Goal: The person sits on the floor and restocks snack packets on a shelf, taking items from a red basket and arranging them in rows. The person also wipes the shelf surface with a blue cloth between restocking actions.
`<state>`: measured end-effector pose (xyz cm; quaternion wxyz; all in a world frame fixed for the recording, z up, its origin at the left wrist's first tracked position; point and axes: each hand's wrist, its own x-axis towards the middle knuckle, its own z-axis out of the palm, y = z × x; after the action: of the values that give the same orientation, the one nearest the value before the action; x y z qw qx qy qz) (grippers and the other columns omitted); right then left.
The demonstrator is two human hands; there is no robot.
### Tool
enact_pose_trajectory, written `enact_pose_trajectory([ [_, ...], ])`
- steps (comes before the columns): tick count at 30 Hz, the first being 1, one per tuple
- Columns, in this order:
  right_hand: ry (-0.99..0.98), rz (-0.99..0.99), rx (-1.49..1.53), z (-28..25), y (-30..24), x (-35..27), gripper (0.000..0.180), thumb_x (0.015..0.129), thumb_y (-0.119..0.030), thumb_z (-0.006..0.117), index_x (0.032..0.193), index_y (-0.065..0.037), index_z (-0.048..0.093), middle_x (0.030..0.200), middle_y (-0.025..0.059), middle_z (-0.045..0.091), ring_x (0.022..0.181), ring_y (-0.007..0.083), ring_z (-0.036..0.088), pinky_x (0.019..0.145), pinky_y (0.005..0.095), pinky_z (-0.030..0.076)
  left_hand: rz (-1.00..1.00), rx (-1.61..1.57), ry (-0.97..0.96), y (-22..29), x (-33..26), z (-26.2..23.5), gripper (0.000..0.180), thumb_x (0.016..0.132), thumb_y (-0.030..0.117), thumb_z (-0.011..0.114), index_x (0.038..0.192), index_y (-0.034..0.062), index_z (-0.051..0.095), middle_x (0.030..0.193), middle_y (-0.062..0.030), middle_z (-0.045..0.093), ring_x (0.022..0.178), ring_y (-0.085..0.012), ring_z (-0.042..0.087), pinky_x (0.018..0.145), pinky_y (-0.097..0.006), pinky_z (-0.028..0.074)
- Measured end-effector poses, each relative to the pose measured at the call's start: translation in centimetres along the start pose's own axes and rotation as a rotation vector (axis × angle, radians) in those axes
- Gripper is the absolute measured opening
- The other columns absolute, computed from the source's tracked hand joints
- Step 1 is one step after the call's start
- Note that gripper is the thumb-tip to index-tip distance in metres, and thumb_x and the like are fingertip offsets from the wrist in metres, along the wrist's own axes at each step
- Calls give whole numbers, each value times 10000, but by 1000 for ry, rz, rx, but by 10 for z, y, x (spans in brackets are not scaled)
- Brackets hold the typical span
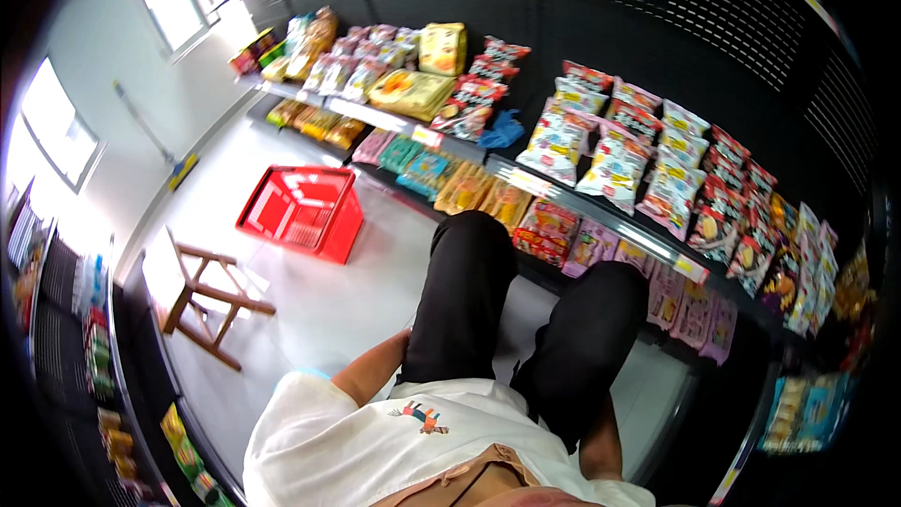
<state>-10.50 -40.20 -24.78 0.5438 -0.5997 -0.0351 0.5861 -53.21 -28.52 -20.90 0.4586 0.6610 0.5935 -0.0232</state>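
- Trousers [465,296]: matte black cloth with rounded knees facing the shelf [610,223], nearest the hands.
- Left hand: hidden past the left thigh, where the bare forearm [374,368] disappears; I cannot tell whether it grips anything.
- Right hand: hidden below the right thigh; its state cannot be told either.
- Packs [546,230]: shiny red film, in the lower row just beyond the knees.
- Bags [613,167]: puffed, pillow-shaped, crimped at the ends, on the shelf above.
- Basket [343,230]: red, boxy, slatted, on smooth pale floor [324,319].
- Stool [230,300]: wooden, straight bar-like legs.
- Back panel [676,0]: black, slotted.
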Motion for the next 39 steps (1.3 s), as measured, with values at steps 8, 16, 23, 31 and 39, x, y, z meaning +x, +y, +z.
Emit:
enact_pose_trajectory([
  [8,-104,32,-223,38,-3,26,483,998,-395,521,1320,-39,568,1257,80,625,1115,238,593,974,386,468,-225,-99,100,-59,-54,36,395,959,301,557,1231,17,599,1225,-162,641,1108,-344,606,987,-422,469],
  [16,-245,91,-427,71,2,35,487,996,-395,522,1323,-37,565,1264,83,622,1125,240,589,984,388,460,-455,-253,217,-103,-120,72,405,963,317,549,1231,18,599,1225,-157,642,1106,-339,607,989,-421,468],
  [23,-330,139,-499,92,18,29,491,994,-395,523,1326,-35,563,1270,85,619,1134,242,585,993,389,454,-588,-367,317,-133,-165,77,414,966,331,542,1232,20,600,1226,-153,642,1105,-335,608,990,-419,467],
  [31,-233,211,-490,80,32,28,496,992,-396,524,1329,-33,560,1277,88,616,1144,244,581,1003,390,446,-665,-439,285,-157,-141,65,424,970,348,534,1232,21,601,1226,-148,643,1103,-330,609,991,-418,466],
  [39,-117,272,-471,91,32,41,501,990,-396,526,1332,-31,557,1283,91,613,1155,246,576,1013,392,438,-659,-569,243,-156,-42,45,435,974,364,526,1232,22,602,1226,-143,643,1102,-326,610,992,-416,465],
])
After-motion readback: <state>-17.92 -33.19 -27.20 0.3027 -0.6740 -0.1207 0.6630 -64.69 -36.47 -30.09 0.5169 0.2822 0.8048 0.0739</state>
